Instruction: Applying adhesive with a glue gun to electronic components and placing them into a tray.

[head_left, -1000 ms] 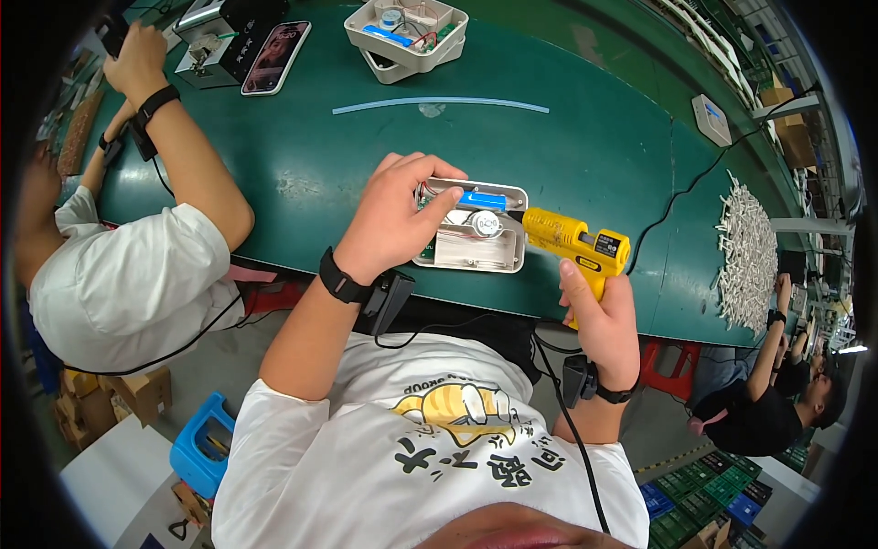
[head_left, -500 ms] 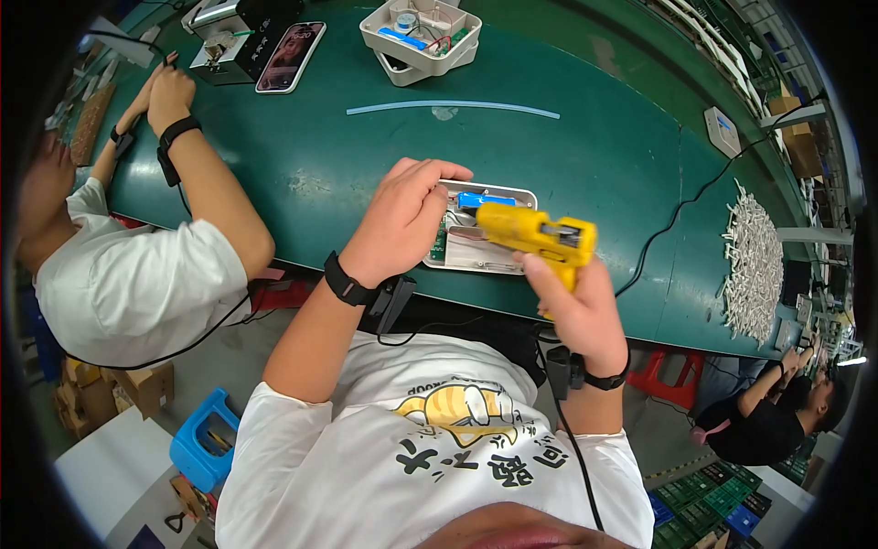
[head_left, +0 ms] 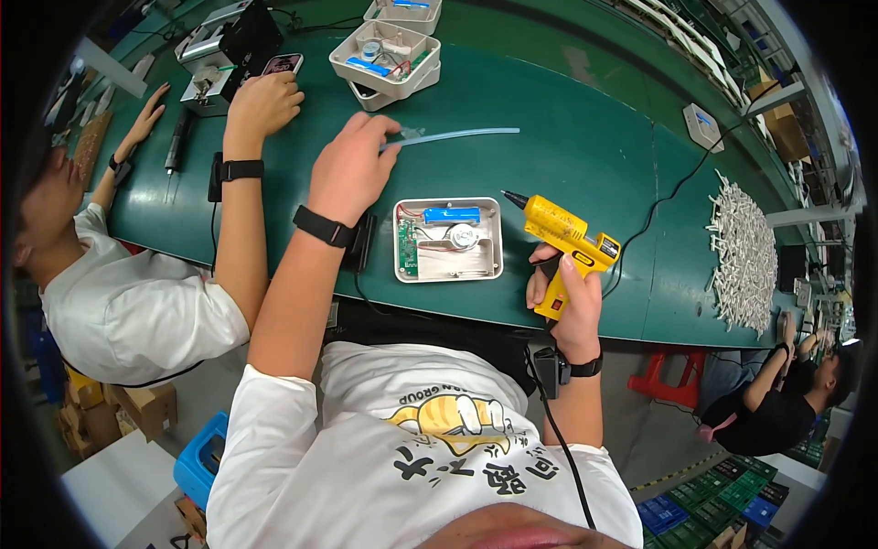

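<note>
My left hand has its fingers closed around the left part of a long pale-blue translucent glue stick, which extends to the right over the green table. A yellow hot glue gun is gripped in my right hand, its dark nozzle pointing up and left. Between my hands lies an open white plastic case. Inside it are a blue battery cell, a green circuit board, a round metallic part and thin wires.
Stacked white cases stand at the back, near a machine and a phone. A co-worker's arm reaches in at left. Right of the gun's black cable lies a pile of small white pieces.
My left hand has moved from the white case up to the glue stick and taken hold of it. The glue gun has drawn back right, off the case. A co-worker's arm has swung rightward.
</note>
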{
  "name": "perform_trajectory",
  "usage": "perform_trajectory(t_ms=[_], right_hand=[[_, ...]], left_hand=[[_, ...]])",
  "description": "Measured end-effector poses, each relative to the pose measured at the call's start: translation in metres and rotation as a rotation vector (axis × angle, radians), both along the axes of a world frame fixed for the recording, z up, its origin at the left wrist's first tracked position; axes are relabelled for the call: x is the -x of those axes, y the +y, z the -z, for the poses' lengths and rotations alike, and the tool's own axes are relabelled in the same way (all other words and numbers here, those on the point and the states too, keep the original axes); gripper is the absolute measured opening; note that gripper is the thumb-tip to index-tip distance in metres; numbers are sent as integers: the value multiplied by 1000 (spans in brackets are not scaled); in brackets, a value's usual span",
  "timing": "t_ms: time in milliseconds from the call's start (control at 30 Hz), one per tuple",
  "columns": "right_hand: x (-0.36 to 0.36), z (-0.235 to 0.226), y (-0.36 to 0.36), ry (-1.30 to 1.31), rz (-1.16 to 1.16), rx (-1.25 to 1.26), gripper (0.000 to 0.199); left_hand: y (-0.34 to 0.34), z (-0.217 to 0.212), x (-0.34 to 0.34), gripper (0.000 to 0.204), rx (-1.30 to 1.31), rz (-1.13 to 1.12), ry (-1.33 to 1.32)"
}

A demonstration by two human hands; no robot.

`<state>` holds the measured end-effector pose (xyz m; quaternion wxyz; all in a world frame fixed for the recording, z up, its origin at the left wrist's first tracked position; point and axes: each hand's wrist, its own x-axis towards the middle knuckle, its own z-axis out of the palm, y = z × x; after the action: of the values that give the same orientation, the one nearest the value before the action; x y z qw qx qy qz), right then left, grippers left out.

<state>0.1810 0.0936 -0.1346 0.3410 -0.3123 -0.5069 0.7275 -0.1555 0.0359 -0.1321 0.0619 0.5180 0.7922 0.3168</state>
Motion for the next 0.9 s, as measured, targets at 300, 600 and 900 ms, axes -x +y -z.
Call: perform_trajectory(t_ms=[300, 600, 900], right_hand=[[2, 0, 5, 54, -21, 15, 34], [8, 1, 8, 41, -16, -5, 34], [9, 2, 5, 43, -24, -12, 34]], left_hand=[[-38, 7, 6, 12, 105, 46, 154], [-49, 4, -2, 12, 75, 35, 112], [-36, -4, -14, 14, -106, -20, -114]])
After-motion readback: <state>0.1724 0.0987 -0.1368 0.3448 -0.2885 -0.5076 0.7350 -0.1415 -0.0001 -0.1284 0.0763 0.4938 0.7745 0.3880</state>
